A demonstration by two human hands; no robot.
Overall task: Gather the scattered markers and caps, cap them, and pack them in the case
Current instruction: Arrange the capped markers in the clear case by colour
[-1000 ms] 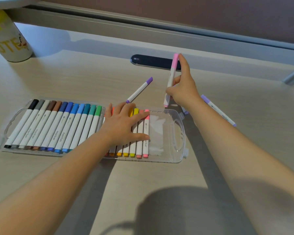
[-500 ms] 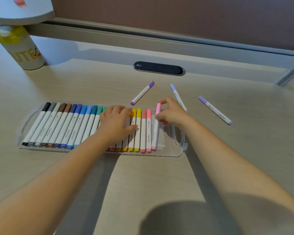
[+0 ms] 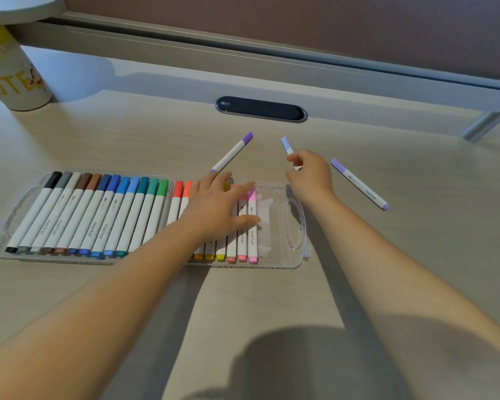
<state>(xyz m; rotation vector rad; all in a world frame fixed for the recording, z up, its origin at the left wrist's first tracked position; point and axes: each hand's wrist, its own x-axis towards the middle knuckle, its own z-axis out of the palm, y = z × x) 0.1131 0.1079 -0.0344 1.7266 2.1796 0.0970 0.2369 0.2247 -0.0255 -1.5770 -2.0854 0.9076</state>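
Item: markers, capped, white barrel with coloured cap and end plug.

Handling (judged): light, stiff, smooth plastic; round barrels likely to roll on the desk. Best taken by a pinch at mid-barrel or just below the cap, so the marker stays level when lowered into a slot.

Location and count:
- Case, clear plastic, open, lying flat near the desk's front. Left bank holds twelve markers, black through green. Right bank shows red and orange at its left, with yellow, salmon and pink ends visible at the bottom edge; about eight in all (the middle ones are covered by the hand, so the count is uncertain). The pink marker is the rightmost; bare slots remain between it and the case handle.
- Loose on the desk: three. Purple marker beyond the case, slanted; pale blue marker just right of it; lilac marker well to the right.
- Loose caps: none seen.

Hands:
- Left hand: fingers spread and flat, pressing on the right bank's markers.
- Right hand: thumb and fingers closing round the pale blue marker's barrel in a pinch, cap end protruding.

Other: cup, far left; dark grommet, desk rear.
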